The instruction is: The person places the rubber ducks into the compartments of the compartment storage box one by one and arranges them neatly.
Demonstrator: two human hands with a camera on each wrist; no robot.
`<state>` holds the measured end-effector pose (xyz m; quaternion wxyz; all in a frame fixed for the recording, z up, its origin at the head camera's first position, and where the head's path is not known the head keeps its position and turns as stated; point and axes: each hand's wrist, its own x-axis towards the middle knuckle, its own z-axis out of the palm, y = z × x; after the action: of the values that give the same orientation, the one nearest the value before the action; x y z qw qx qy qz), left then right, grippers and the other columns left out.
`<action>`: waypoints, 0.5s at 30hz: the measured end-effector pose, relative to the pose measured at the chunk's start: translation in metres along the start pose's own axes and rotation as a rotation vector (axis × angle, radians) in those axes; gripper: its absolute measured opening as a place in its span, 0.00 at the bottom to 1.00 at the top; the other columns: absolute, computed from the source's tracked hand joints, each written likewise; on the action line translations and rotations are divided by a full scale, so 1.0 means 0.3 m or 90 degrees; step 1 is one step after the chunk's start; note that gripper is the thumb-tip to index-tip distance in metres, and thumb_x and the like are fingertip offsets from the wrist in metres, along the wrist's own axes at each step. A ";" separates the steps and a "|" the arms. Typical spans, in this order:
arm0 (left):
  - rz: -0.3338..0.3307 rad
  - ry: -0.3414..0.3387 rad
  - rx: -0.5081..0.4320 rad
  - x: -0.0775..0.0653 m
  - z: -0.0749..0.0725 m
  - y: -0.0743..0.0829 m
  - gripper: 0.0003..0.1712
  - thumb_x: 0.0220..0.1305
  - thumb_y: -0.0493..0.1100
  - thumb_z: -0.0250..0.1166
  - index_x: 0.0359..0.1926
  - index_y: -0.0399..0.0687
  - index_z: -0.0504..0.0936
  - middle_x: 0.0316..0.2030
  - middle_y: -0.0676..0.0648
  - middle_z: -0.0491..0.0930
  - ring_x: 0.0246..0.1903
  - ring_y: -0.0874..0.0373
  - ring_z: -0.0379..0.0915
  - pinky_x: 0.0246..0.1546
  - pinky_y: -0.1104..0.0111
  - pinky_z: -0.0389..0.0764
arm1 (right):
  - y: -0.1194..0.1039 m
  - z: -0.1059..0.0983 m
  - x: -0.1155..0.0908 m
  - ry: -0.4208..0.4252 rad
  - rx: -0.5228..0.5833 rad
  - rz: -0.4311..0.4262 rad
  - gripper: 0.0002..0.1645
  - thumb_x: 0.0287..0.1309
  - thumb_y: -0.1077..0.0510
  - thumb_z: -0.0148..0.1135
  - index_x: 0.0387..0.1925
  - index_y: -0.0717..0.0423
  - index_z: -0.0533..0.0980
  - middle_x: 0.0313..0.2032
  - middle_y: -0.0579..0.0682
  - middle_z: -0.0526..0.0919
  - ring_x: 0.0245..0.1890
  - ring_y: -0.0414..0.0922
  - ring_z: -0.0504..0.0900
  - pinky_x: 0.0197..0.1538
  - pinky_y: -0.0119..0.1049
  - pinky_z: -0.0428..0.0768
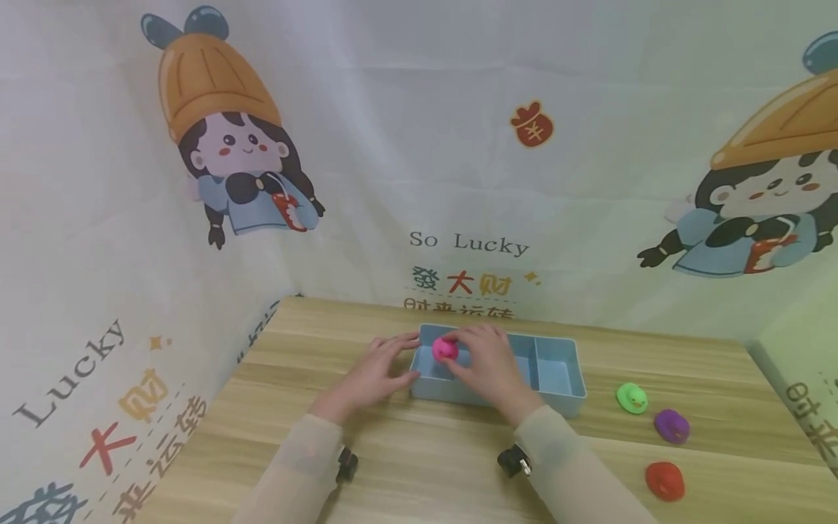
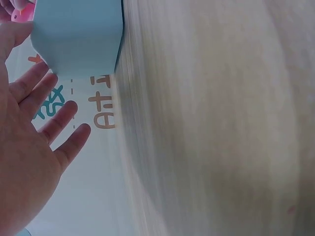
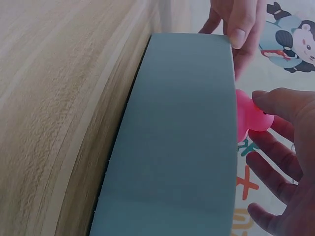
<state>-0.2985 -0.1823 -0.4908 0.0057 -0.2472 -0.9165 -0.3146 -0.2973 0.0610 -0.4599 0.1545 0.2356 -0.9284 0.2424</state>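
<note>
A pink rubber duck [image 1: 444, 349] is pinched between the thumb and fingers of my right hand [image 1: 489, 364], over the left compartment of a blue divided box [image 1: 484, 393]. In the right wrist view the duck [image 3: 253, 115] shows partly above the box's rim, its lower part hidden by the wall. My left hand [image 1: 374, 370] is at the box's left end, its thumb and fingertips touching the edge. Its fingers are spread and fairly straight in the left wrist view, beside the box's end wall [image 2: 81, 39].
Right of the box, a green duck [image 1: 632, 398], a purple duck [image 1: 672, 426] and a red duck [image 1: 665, 481] lie on the wooden table [image 1: 406, 466]. Behind the table hangs a printed cloth [image 1: 406, 131]. A divider [image 1: 535, 364] sets off the box's right compartment.
</note>
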 end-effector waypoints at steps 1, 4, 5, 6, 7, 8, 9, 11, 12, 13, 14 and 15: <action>-0.003 -0.003 -0.001 0.002 -0.002 -0.001 0.36 0.70 0.53 0.67 0.75 0.49 0.69 0.79 0.49 0.61 0.75 0.43 0.57 0.74 0.41 0.63 | -0.002 0.002 0.004 0.000 -0.003 -0.003 0.21 0.56 0.46 0.78 0.51 0.45 0.85 0.52 0.46 0.88 0.60 0.52 0.80 0.73 0.62 0.67; 0.002 -0.001 -0.003 0.005 -0.006 -0.005 0.36 0.70 0.52 0.67 0.74 0.48 0.70 0.79 0.48 0.62 0.74 0.43 0.57 0.73 0.41 0.65 | -0.010 0.009 0.015 -0.004 -0.009 -0.010 0.21 0.56 0.47 0.78 0.50 0.45 0.85 0.51 0.46 0.88 0.60 0.52 0.80 0.73 0.62 0.67; 0.006 -0.001 -0.002 0.005 -0.007 -0.006 0.36 0.70 0.52 0.67 0.74 0.47 0.70 0.79 0.47 0.62 0.74 0.43 0.57 0.73 0.41 0.65 | -0.012 0.010 0.018 -0.006 -0.009 -0.012 0.21 0.56 0.47 0.78 0.50 0.46 0.85 0.51 0.47 0.88 0.59 0.52 0.80 0.73 0.62 0.67; 0.006 -0.001 -0.002 0.005 -0.007 -0.007 0.36 0.70 0.51 0.67 0.74 0.47 0.70 0.79 0.48 0.62 0.73 0.43 0.58 0.73 0.41 0.65 | -0.014 0.013 0.021 -0.008 -0.010 -0.015 0.21 0.55 0.48 0.78 0.50 0.46 0.85 0.51 0.47 0.88 0.59 0.52 0.80 0.73 0.62 0.67; 0.007 0.000 -0.003 0.005 -0.007 -0.008 0.36 0.70 0.51 0.67 0.74 0.47 0.70 0.79 0.48 0.62 0.73 0.43 0.58 0.73 0.41 0.65 | -0.015 0.016 0.024 -0.012 -0.011 -0.018 0.21 0.55 0.48 0.78 0.50 0.46 0.85 0.51 0.47 0.88 0.59 0.52 0.80 0.73 0.62 0.67; 0.007 0.001 -0.002 0.005 -0.006 -0.008 0.36 0.70 0.51 0.67 0.74 0.47 0.70 0.79 0.48 0.62 0.73 0.43 0.58 0.73 0.41 0.65 | -0.016 0.019 0.027 -0.017 -0.011 -0.020 0.21 0.55 0.48 0.78 0.50 0.46 0.85 0.51 0.47 0.88 0.59 0.52 0.80 0.73 0.62 0.67; 0.008 0.002 -0.002 0.004 -0.005 -0.008 0.36 0.70 0.51 0.68 0.74 0.47 0.70 0.78 0.48 0.62 0.73 0.43 0.58 0.73 0.41 0.65 | -0.016 0.023 0.029 -0.022 -0.010 -0.023 0.21 0.55 0.48 0.78 0.50 0.46 0.85 0.51 0.47 0.88 0.59 0.52 0.80 0.73 0.62 0.67; 0.008 0.006 -0.003 0.003 -0.001 -0.009 0.35 0.70 0.51 0.68 0.74 0.47 0.71 0.78 0.48 0.63 0.73 0.42 0.58 0.73 0.41 0.65 | -0.016 0.031 0.033 -0.030 -0.015 -0.028 0.21 0.56 0.47 0.78 0.50 0.46 0.85 0.52 0.47 0.88 0.59 0.51 0.79 0.74 0.61 0.66; 0.007 0.008 -0.005 0.003 0.001 -0.010 0.35 0.70 0.51 0.68 0.73 0.48 0.71 0.78 0.48 0.63 0.73 0.43 0.58 0.74 0.41 0.65 | -0.014 0.035 0.034 -0.035 -0.020 -0.029 0.21 0.56 0.47 0.78 0.50 0.46 0.85 0.52 0.46 0.88 0.59 0.51 0.79 0.74 0.60 0.66; 0.009 0.010 -0.006 0.003 0.003 -0.010 0.35 0.70 0.51 0.68 0.73 0.47 0.71 0.78 0.47 0.63 0.73 0.42 0.58 0.73 0.41 0.65 | -0.013 0.039 0.036 -0.039 -0.023 -0.030 0.21 0.56 0.47 0.78 0.50 0.46 0.85 0.52 0.46 0.88 0.58 0.50 0.79 0.74 0.60 0.66; 0.012 0.012 -0.005 0.002 0.003 -0.010 0.35 0.69 0.51 0.68 0.73 0.47 0.71 0.78 0.47 0.63 0.73 0.42 0.58 0.73 0.41 0.65 | -0.012 0.043 0.037 -0.042 -0.027 -0.030 0.21 0.56 0.46 0.77 0.50 0.46 0.85 0.52 0.46 0.88 0.58 0.50 0.79 0.74 0.60 0.66; 0.014 0.013 -0.005 0.003 0.003 -0.011 0.35 0.69 0.51 0.68 0.73 0.47 0.71 0.78 0.47 0.63 0.73 0.42 0.58 0.73 0.40 0.65 | -0.011 0.047 0.038 -0.044 -0.033 -0.032 0.21 0.56 0.46 0.77 0.50 0.45 0.85 0.51 0.46 0.88 0.58 0.50 0.79 0.74 0.59 0.66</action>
<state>-0.3006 -0.1836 -0.4934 0.0175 -0.2544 -0.9124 -0.3202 -0.3077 0.0470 -0.4659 0.1345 0.2628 -0.9329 0.2062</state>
